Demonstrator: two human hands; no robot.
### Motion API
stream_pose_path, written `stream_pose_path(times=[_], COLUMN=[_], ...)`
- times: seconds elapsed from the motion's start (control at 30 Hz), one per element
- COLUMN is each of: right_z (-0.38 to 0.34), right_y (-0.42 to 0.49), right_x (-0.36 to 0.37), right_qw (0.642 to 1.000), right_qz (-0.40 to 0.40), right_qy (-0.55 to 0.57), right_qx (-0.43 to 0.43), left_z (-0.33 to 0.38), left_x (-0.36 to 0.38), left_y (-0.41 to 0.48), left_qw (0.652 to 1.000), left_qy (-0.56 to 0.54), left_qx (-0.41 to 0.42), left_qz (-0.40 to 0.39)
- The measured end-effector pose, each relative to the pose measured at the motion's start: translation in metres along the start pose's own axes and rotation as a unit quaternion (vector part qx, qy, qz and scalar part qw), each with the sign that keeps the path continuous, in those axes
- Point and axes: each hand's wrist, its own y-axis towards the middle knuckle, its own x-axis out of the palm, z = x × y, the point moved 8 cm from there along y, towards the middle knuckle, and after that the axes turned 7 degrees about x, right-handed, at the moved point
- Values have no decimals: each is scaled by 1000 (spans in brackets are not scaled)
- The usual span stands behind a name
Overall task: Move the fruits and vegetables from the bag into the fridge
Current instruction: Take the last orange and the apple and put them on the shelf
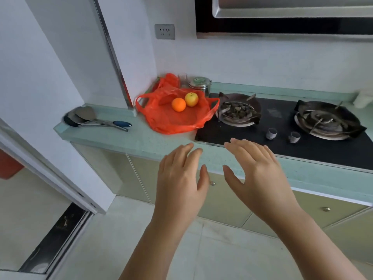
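A red plastic bag lies flattened on the pale green counter in the corner by the wall. On top of it rest an orange and, touching it on the right, a yellow apple. My left hand and my right hand hover side by side in front of the counter's edge, palms down, fingers spread, both holding nothing. They are well short of the bag. No fridge is in view.
A black gas hob with two burners and two knobs sits right of the bag. A steel lidded pot and a glass stand behind the bag. Ladles and a spatula lie at the left end. A sliding-door track runs lower left.
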Motion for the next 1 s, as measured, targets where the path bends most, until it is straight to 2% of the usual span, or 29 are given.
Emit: stream_pose_path(times=[0.27,0.53,0.8,1.0], right_z=[33,98,125,143], right_y=[80,187,269,309], right_x=[77,152,232,299], right_qw=[1000,997,994,987], right_qz=[-24,-60,-101,-148], right_qy=[15,34,51,51], right_qx=[13,15,-8,30], left_z=[-68,-135,-202,-263], left_x=[73,156,219,262], left_y=[42,134,184,211], left_qw=[999,997,989,982], left_qy=[-1,8,-19,-33], left_qx=[-26,-44,-130,-163], left_qz=[-47,-56,-74,-89])
